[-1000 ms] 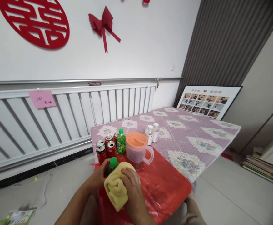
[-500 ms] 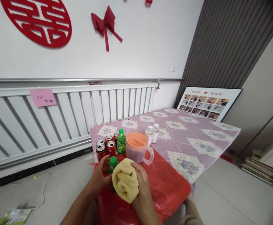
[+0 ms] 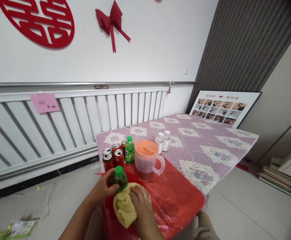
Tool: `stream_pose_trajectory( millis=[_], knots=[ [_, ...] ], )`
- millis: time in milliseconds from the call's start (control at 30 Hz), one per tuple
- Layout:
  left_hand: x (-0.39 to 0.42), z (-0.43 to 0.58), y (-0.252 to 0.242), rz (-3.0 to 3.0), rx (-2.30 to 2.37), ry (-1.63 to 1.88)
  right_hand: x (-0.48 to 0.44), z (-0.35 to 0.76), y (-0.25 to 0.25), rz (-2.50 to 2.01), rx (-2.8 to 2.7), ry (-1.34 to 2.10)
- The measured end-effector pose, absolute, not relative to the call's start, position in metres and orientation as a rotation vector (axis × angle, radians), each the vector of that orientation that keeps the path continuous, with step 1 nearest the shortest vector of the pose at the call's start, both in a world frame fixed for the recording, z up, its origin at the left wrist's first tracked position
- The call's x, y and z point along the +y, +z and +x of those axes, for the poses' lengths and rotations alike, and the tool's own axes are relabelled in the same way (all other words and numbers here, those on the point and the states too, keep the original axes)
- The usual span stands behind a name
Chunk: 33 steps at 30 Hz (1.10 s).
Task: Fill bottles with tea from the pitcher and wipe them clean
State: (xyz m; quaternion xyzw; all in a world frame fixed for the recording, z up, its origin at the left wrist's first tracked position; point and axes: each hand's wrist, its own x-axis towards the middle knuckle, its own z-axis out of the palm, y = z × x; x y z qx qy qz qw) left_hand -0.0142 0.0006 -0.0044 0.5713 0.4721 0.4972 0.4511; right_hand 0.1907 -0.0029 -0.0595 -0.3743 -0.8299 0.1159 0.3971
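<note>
My left hand (image 3: 103,188) is closed round a small green-capped bottle (image 3: 119,178) that stands at the near left of the red plastic sheet (image 3: 177,200). A yellow cloth (image 3: 124,206) is bunched against the lower part of that bottle, and my right hand (image 3: 140,204) grips and presses it there. Both forearms reach in from the bottom edge. The bottle's lower half is hidden behind the cloth.
Just beyond stand several red cans (image 3: 118,157), a second green bottle (image 3: 129,150), a clear jug with an orange lid (image 3: 146,160) and two small white bottles (image 3: 162,141). The table has a purple patterned cover (image 3: 205,146). A radiator (image 3: 60,123) runs along the wall.
The yellow cloth, held up near the bottle's cap half a second ago, has slid down to the bottle's lower part. More of the bottle shows. My left hand keeps its hold.
</note>
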Motion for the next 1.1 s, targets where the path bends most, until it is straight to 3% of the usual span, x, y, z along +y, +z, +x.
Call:
stream_pose_trajectory(
  millis=[400,767,1100],
  knots=[
    [-0.001,-0.01,0.018,1.383,1.172,1.157,0.014,0.179,0.005,-0.76,-1.91,0.138],
    [0.004,-0.02,0.003,1.383,1.057,1.136,0.0,0.187,-0.063,-1.043,-2.162,0.325],
    [0.006,-0.025,-0.001,1.43,1.072,1.125,-0.002,0.205,-0.044,-1.02,-2.142,0.461]
  ],
)
